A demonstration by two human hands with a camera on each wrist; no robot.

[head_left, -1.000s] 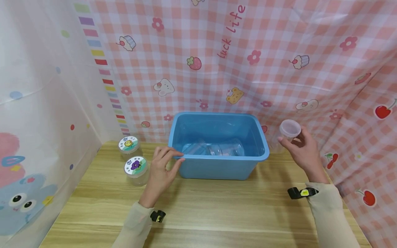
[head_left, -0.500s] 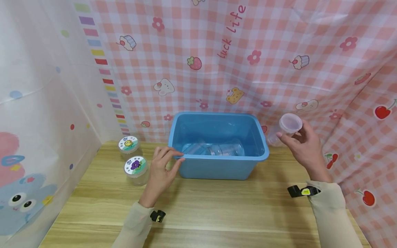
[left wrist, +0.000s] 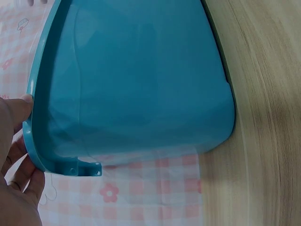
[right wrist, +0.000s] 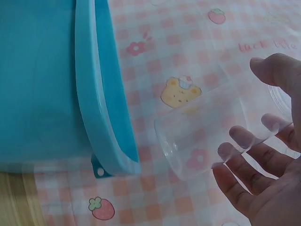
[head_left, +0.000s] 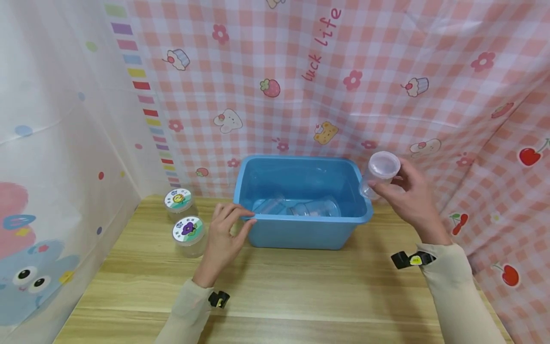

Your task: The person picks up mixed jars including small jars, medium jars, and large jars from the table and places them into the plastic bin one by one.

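My right hand (head_left: 410,200) holds a clear plastic jar (head_left: 383,166) by its side, its whitish round end up, above and beside the bin's right rim. Seen from the right wrist, the tilted jar (right wrist: 202,136) lies between thumb and curled fingers, its far end pointing at the bin. At the front left corner of the blue plastic bin (head_left: 301,234), my left hand (head_left: 222,243) pinches the rim, thumb on one side and fingers on the other in the left wrist view. Inside the bin lie clear jars (head_left: 320,206) on their sides, partly hidden by the front wall.
Left of the bin, two clear jars stand upright with printed lids, one with a yellow picture (head_left: 178,199) and one with a purple picture (head_left: 188,228). A checked cloth (head_left: 301,119) hangs close behind the bin. The wooden table (head_left: 301,296) extends in front.
My right hand has raised the jar and carried it left, from beside the bin to its right rim. The left hand has stayed on the rim.
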